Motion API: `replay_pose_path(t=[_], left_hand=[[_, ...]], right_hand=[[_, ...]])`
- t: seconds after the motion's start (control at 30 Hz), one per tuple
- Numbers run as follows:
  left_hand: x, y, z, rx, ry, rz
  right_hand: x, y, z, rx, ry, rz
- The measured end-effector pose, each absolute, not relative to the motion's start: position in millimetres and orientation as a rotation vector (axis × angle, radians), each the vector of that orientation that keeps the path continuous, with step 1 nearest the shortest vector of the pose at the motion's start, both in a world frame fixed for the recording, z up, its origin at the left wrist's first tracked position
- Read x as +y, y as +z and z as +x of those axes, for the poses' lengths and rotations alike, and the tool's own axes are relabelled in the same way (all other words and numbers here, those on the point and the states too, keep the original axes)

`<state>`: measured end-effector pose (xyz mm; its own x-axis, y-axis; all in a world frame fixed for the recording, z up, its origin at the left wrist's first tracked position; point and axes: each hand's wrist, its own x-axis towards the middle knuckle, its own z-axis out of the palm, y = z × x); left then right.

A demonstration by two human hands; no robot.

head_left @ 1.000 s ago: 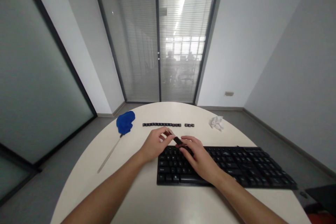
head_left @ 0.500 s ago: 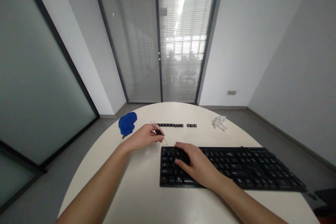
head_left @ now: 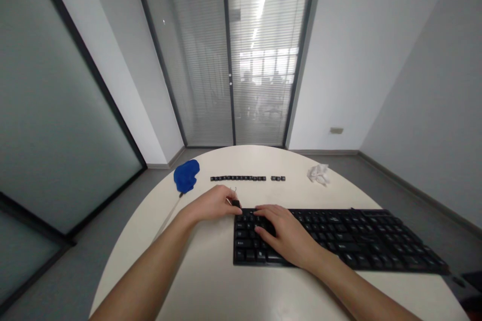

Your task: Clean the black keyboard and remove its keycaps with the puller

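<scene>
Round white counter [head_left: 211, 281] bearing a black keyboard [head_left: 357, 241], key legends too small to read. Right hand [head_left: 280, 230] lies flat on its left keys, holding nothing. Left hand [head_left: 213, 204] pinches a wire keycap puller [head_left: 234, 199] at the keyboard's far-left corner. Beyond: blue duster [head_left: 186, 175], crumpled tissue [head_left: 318, 173], row of loose keycaps [head_left: 246, 178].

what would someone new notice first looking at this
Probably the two bare hands at the black keyboard on the round white table: the right hand lies flat on its left keys, the left hand pinches a small wire tool at its top-left corner. Behind them lies a row of loose keycaps, with a blue duster to its left.
</scene>
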<state>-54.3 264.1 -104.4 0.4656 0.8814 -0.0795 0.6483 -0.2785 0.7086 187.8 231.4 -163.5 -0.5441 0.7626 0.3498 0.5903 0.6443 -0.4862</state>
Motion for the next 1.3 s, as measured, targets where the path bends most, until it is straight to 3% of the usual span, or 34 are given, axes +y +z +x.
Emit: replay_pose_path(t=[0.37,0.73,1.17,1.3], left_hand=[[260.1,-103.1,-53.5,1.14,0.375,2.042],[275.2,-126.5,-63.8,1.08,0.437,1.517],[248.5,-97.2,-40.2,1.275,0.283,2.27],[248.6,-102.3,-36.3,1.401,0.393,2.271]], right_hand=[[232.1,-163.5,188.2,-2.334,0.408,-1.049],[234.0,-167.0,188.8,-2.343,0.397,-1.056],[233.4,-166.9,188.7,-2.345,0.392,-1.031],[232.9,-165.7,188.4,-2.34,0.39,-1.043]])
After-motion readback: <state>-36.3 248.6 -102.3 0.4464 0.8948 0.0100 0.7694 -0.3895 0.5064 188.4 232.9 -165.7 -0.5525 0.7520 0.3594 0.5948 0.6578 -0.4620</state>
